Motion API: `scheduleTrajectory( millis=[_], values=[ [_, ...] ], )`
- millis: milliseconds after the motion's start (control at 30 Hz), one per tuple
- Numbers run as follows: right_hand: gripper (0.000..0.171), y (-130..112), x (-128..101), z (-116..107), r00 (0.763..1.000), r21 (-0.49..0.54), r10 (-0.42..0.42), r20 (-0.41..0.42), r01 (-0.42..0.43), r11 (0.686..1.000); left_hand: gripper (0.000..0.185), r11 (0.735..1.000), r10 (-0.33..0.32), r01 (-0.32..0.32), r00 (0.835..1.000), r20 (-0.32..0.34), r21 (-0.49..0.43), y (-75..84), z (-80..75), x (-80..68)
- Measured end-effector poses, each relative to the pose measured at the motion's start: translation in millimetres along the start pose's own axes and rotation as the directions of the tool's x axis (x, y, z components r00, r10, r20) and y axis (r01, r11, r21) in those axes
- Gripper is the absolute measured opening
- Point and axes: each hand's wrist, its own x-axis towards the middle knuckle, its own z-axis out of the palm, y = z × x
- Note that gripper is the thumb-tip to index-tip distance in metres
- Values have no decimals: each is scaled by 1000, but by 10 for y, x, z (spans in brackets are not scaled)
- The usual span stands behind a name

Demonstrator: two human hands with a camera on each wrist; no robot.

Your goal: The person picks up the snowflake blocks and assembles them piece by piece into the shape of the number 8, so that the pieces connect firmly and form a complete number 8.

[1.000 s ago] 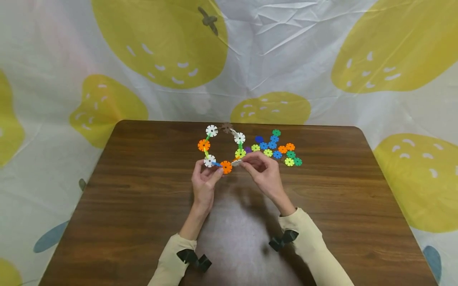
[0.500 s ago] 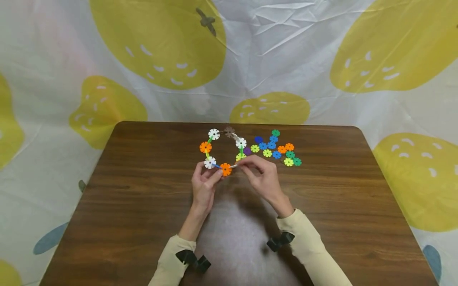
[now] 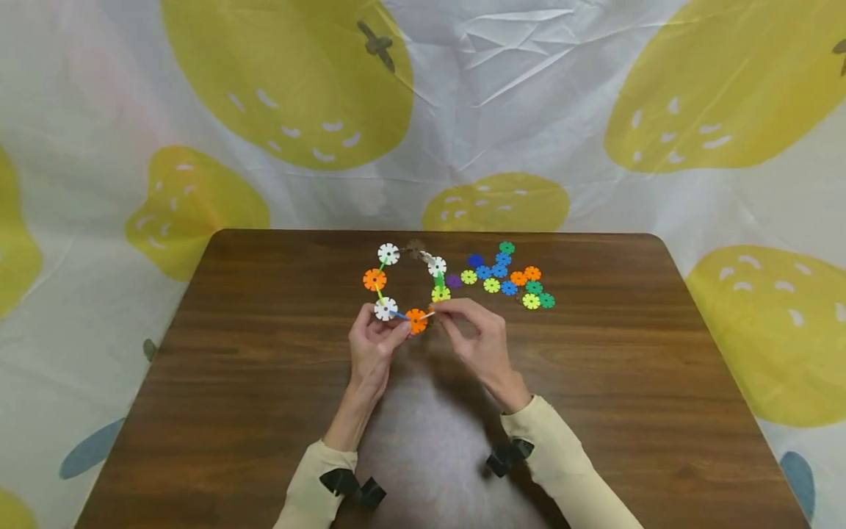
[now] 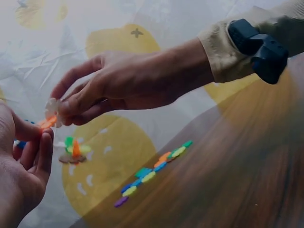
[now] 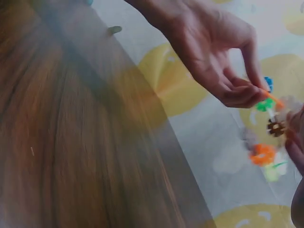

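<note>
Pinching an orange disc (image 3: 416, 321) at the near side of a ring of notched discs (image 3: 388, 254), the left hand (image 3: 371, 354) works close to the right hand (image 3: 484, 349), which pinches a white disc (image 3: 428, 315) seen edge-on at the ring's near right. I see the ring raised off the wooden surface (image 3: 264, 353). Right of the ring lie loose discs (image 3: 500, 270), blue, green, orange, yellow and purple; beyond it hangs a fruit-printed cloth (image 3: 449, 110).

The head view looks forward and down from up high. The wrist views look across, closer and tilted; both share the bare left hand (image 4: 23, 166), bare right hand (image 4: 126, 80) and brown wooden table (image 4: 218, 180).
</note>
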Motion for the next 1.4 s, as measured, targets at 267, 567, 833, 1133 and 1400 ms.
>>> scheduleTrajectory(
  millis=[267,567,833,1133,1400],
  values=[
    [29,-45,-160,177,882,196,459,-112,-433,880,36,996,74,-72,996,49,-45,56,33,18],
    [12,-68,-79,166,792,265,610,20,-592,761,35,990,132,-136,987,88,36,53,2,2],
    [12,-143,8,8,852,337,522,-20,-486,806,34,961,244,-251,967,66,115,97,-77,20],
    [14,-194,-14,0,856,360,518,7,-485,797,32,953,267,-274,961,69,130,74,-82,16],
    [12,-190,-41,21,869,348,495,19,-470,811,37,943,281,-289,957,75,163,82,-77,3]
  ],
)
